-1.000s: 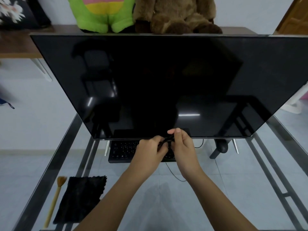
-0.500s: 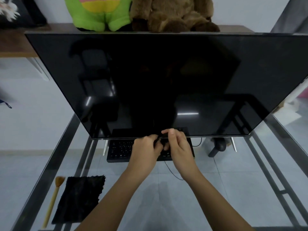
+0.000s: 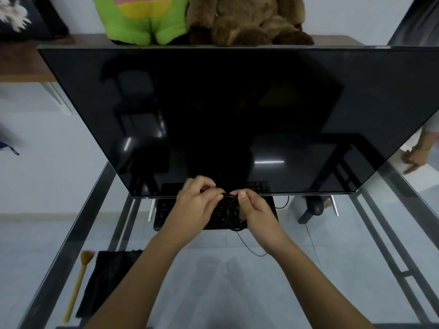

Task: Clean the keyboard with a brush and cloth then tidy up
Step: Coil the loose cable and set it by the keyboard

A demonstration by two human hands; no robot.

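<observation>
Fingertips of the left hand (image 3: pixel 194 205) and right hand (image 3: pixel 255 211) meet above the middle of the keyboard (image 3: pixel 166 213), pinched closed on a thin black cable (image 3: pixel 234 211). The left fingers curl inward with the thumb pressed to them; the right thumb and forefinger nip the cable where it gathers into small loops. From the loops, 1 loose strand trails toward the viewer over the glass and bends right. Both forearms run from the lower edge up to the hands, converging.

The keyboard is black, lying flat on the glass table (image 3: pixel 237 281) with its long axis left to right, its far edge tucked under the lower edge of the monitor (image 3: pixel 213 115); the hands cover its centre and right part.

Near the left front corner lie the brush (image 3: pixel 78 283) and cloth (image 3: pixel 111 279), just beside each other. The brush points away from the viewer, bristles at the far end, handle slightly tilted. The cloth is dark, roughly rectangular, long axis also running away from the viewer.

Behind the monitor sit 2 plush toys: green (image 3: pixel 142 20) and brown (image 3: pixel 249 20).
</observation>
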